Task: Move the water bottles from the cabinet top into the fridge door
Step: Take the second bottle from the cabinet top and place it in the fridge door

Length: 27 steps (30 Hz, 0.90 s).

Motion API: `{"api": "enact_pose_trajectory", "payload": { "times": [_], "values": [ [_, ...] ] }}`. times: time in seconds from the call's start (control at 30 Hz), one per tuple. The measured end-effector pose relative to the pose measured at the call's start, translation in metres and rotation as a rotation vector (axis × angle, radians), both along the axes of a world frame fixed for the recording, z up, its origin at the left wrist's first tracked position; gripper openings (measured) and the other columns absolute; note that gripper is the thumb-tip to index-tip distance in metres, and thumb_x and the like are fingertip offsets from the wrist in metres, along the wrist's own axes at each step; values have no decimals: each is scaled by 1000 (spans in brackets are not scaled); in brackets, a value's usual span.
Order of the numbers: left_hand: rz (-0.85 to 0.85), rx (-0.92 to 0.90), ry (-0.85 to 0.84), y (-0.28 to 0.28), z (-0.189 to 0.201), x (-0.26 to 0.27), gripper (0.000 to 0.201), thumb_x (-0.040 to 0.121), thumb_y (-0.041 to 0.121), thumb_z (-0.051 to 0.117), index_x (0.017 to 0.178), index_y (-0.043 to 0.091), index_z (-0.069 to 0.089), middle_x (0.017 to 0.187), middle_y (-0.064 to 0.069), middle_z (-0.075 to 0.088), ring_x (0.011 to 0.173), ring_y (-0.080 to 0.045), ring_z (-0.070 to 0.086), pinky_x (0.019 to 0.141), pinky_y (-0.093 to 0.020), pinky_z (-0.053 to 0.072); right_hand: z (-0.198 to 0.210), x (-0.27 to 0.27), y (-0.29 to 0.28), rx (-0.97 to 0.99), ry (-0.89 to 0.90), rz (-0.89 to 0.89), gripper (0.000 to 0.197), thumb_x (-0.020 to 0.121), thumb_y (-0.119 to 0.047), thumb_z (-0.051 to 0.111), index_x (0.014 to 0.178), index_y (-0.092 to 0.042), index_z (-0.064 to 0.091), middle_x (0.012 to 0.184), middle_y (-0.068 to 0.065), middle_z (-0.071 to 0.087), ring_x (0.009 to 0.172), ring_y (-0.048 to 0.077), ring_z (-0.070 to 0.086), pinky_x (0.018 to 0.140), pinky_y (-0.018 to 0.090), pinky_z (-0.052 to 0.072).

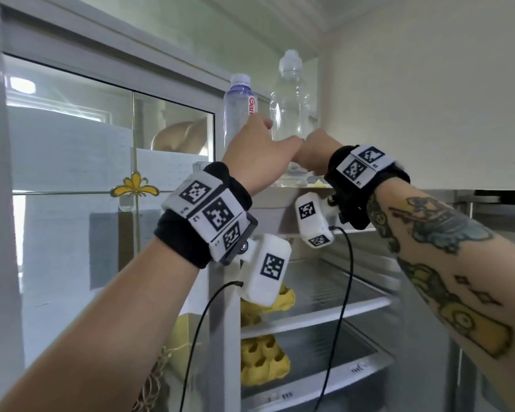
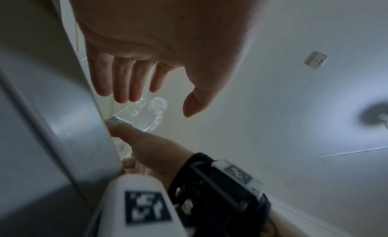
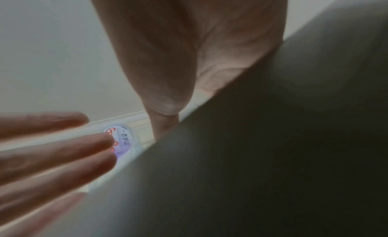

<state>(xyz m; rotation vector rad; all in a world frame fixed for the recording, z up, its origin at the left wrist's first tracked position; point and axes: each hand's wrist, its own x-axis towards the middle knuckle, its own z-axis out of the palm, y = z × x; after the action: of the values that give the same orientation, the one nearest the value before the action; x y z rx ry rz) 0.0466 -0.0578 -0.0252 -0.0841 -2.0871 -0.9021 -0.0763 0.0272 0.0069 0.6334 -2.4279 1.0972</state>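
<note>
Two water bottles stand on the cabinet top (image 1: 275,194). The small bottle (image 1: 239,110) has a purple cap and a red-lettered label (image 3: 122,137). The large clear bottle (image 1: 289,114) stands to its right and shows in the left wrist view (image 2: 144,114). My left hand (image 1: 259,144) reaches up with straight fingers (image 3: 63,149) whose tips touch the small bottle's label. My right hand (image 1: 318,150) is at the large bottle's lower part, with its thumb (image 2: 126,134) lying along the bottle's side. Its fingers are hidden behind the ledge.
Below the ledge the fridge is open, with glass shelves (image 1: 324,295) and yellow egg trays (image 1: 262,361). A glass-fronted cabinet (image 1: 101,173) stands at the left and a plain wall (image 1: 428,84) at the right. Black cables (image 1: 344,292) hang from both wrists.
</note>
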Motion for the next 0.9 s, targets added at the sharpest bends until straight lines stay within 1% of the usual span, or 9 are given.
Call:
{"api": "enact_pose_trajectory", "payload": {
  "times": [0.07,0.13,0.3,0.4,0.5,0.6,0.7,0.83,0.9],
  "values": [
    [-1,-4,-13,4,1,-3,61,84,40,54,138,19,35,132,1,52,111,-15,53,84,-25,41,1,-2,2,-27,21,28,22,87,-26,66,76,-15,51,92,8,53,79,22,53,74,34,52],
    [-3,-12,-15,7,2,-5,62,84,41,54,139,19,35,134,1,51,114,-15,52,88,-25,42,0,0,4,-25,38,40,31,85,-26,67,67,-18,43,80,5,50,84,25,53,84,39,53],
    [-25,-28,8,25,0,-11,63,84,43,54,139,19,35,136,1,50,116,-14,50,89,-25,40,-11,10,32,-170,144,21,35,71,-38,66,59,-10,47,57,2,47,55,22,47,55,31,43],
    [-73,-37,17,50,-4,-20,66,84,44,52,141,17,32,133,0,49,105,-11,50,80,-21,38,-18,21,62,-216,225,15,41,70,-43,66,70,-3,62,58,3,50,53,19,45,53,31,39],
    [-161,-16,27,80,-11,-26,70,86,49,49,144,17,28,136,2,48,106,-10,50,79,-17,39,-32,40,98,-262,317,-7,22,82,-30,65,65,-20,53,65,-4,53,58,11,47,55,26,39],
    [-299,49,29,115,-25,-31,75,85,56,47,145,17,26,138,2,48,120,-12,50,94,-21,41,-58,58,137,-273,333,-46,31,77,-38,63,97,-14,56,94,0,65,83,17,61,69,32,50],
    [-428,127,-2,154,-52,-39,72,85,53,51,143,17,28,128,6,51,112,-7,51,85,-15,40,-95,67,173,-264,300,-117,42,76,-35,65,112,-14,56,102,-3,68,91,14,66,79,36,56],
    [-506,105,-130,198,-103,-59,64,81,51,58,134,22,36,108,13,50,95,-3,51,70,-7,39,-152,69,224,-204,172,-225,37,74,-32,71,104,-16,55,92,-5,67,84,12,65,67,30,51],
    [-528,100,-207,214,-130,-73,56,76,51,64,119,24,40,103,12,55,95,-8,57,77,-18,46,-177,65,247,-138,82,-282,45,70,-36,77,106,-16,58,95,-4,68,89,16,65,71,31,52]
  ]
}}
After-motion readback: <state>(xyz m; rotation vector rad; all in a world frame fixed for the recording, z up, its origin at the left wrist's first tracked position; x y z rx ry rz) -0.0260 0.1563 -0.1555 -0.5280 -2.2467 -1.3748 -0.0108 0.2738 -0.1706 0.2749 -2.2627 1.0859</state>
